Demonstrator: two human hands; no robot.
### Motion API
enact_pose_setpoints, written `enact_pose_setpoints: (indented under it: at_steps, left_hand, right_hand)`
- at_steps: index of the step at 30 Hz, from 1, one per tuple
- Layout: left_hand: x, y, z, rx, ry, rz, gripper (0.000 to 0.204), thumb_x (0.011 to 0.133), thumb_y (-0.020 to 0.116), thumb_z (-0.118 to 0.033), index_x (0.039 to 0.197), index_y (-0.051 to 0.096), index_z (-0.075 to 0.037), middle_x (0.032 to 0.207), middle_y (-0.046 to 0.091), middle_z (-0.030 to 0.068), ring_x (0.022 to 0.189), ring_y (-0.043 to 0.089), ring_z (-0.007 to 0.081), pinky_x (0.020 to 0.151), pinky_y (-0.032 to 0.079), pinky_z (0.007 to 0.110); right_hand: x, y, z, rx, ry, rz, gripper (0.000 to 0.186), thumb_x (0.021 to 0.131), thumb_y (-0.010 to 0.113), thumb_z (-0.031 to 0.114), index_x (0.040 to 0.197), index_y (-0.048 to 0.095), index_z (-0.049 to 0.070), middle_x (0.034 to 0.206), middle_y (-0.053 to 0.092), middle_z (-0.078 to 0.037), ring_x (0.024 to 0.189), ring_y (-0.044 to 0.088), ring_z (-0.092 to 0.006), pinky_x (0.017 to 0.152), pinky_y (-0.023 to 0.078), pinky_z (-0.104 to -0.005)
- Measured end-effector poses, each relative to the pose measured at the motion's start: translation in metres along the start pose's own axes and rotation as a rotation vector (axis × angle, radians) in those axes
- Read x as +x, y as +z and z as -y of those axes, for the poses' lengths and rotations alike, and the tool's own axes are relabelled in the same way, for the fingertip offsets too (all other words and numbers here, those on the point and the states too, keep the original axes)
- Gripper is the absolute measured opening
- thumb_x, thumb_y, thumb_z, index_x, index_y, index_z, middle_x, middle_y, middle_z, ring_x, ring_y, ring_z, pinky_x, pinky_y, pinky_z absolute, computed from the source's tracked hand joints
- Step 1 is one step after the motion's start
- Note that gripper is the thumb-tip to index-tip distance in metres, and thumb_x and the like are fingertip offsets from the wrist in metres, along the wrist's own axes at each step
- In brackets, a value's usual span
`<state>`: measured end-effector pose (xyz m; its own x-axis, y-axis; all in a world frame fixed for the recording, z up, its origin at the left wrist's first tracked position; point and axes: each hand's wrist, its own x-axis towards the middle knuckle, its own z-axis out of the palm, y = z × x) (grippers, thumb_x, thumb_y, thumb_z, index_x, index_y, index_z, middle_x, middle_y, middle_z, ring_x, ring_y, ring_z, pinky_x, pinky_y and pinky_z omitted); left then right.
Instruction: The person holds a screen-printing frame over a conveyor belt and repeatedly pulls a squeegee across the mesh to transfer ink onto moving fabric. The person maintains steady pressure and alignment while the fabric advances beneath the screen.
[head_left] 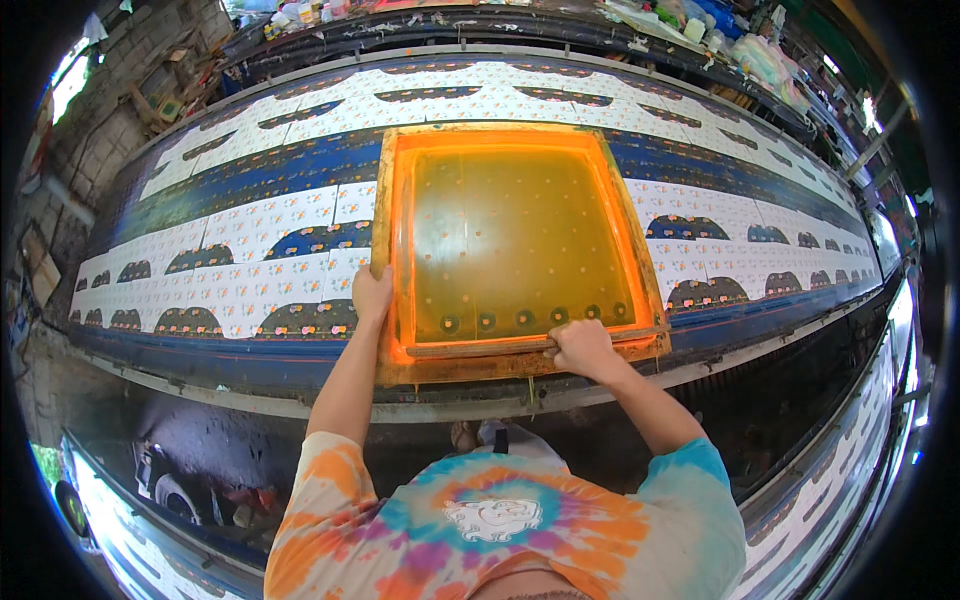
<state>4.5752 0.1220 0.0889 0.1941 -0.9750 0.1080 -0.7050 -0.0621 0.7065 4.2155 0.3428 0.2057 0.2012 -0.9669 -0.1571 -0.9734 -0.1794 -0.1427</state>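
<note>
A screen printing frame (384, 205) with wooden sides lies flat on the long table, its inner border smeared bright orange. Through its yellowish mesh (515, 230), small dots and a row of dark round spots show. My left hand (372, 292) is closed around the frame's left side, near the lower corner. Along the near inside edge lies a long wooden squeegee (465, 350). My right hand (582, 348) grips it in a fist right of its middle; the blade is hidden. White cut fabric pieces (310, 213) printed with small orange motifs spread on both sides of the frame.
The long dark blue table (270, 165) has a metal rail (270, 400) along its near edge. Behind it stands a cluttered shelf with bottles and plastic bags (765, 60). Another table with printed pieces (830, 500) is at the lower right. A wheel (178, 497) shows below left.
</note>
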Motion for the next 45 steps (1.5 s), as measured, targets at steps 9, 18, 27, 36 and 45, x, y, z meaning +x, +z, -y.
enact_pose_setpoints:
  at_steps: [9, 18, 27, 36, 45]
  left_hand:
    - [0.001, -0.001, 0.003, 0.006, -0.03, 0.004, 0.047, 0.096, 0.064, -0.04, 0.111, 0.071, 0.005, 0.107, 0.072, 0.0277, 0.101, 0.068, 0.0447, 0.09, 0.052, 0.05]
    - [-0.004, 0.005, 0.009, 0.083, 0.052, 0.028, 0.048, 0.09, 0.073, -0.028, 0.123, 0.063, 0.005, 0.112, 0.066, 0.0257, 0.108, 0.062, 0.0448, 0.094, 0.05, 0.051]
    - [-0.005, 0.001, -0.011, 0.118, 0.072, 0.026, 0.049, 0.084, 0.078, -0.023, 0.123, 0.062, 0.003, 0.108, 0.064, 0.0227, 0.106, 0.061, 0.0439, 0.093, 0.049, 0.051]
    - [-0.002, 0.005, -0.007, 0.108, 0.068, 0.014, 0.048, 0.083, 0.078, -0.019, 0.124, 0.062, 0.001, 0.108, 0.064, 0.0216, 0.106, 0.061, 0.0433, 0.092, 0.05, 0.051]
    - [-0.005, 0.003, -0.001, 0.008, 0.028, -0.003, 0.042, 0.088, 0.076, -0.022, 0.12, 0.064, 0.003, 0.107, 0.065, 0.0223, 0.104, 0.063, 0.0432, 0.092, 0.05, 0.05]
  right_hand:
    - [0.072, 0.038, -0.04, -0.085, -0.109, -0.305, 0.022, 0.065, 0.075, 0.019, 0.083, 0.066, 0.009, 0.082, 0.069, -0.008, 0.081, 0.072, -0.0287, 0.066, 0.057, -0.0445]
    - [0.272, 0.017, -0.133, -0.141, -0.054, -0.359, 0.019, 0.071, 0.069, 0.018, 0.087, 0.071, 0.008, 0.088, 0.072, -0.011, 0.086, 0.073, -0.0293, 0.072, 0.059, -0.045]
    - [0.392, -0.026, -0.182, -0.122, -0.03, -0.287, 0.023, 0.083, 0.076, 0.03, 0.085, 0.076, 0.007, 0.083, 0.074, -0.015, 0.08, 0.074, -0.0338, 0.071, 0.059, -0.0468]
    - [0.446, -0.078, -0.201, -0.058, -0.015, -0.281, 0.044, 0.08, 0.082, 0.05, 0.092, 0.079, 0.007, 0.087, 0.076, -0.019, 0.087, 0.075, -0.0361, 0.076, 0.059, -0.0478]
    - [0.382, -0.066, -0.152, -0.107, 0.087, -0.114, 0.072, 0.076, 0.074, 0.077, 0.088, 0.08, 0.007, 0.086, 0.075, -0.017, 0.086, 0.074, -0.0365, 0.077, 0.059, -0.0477]
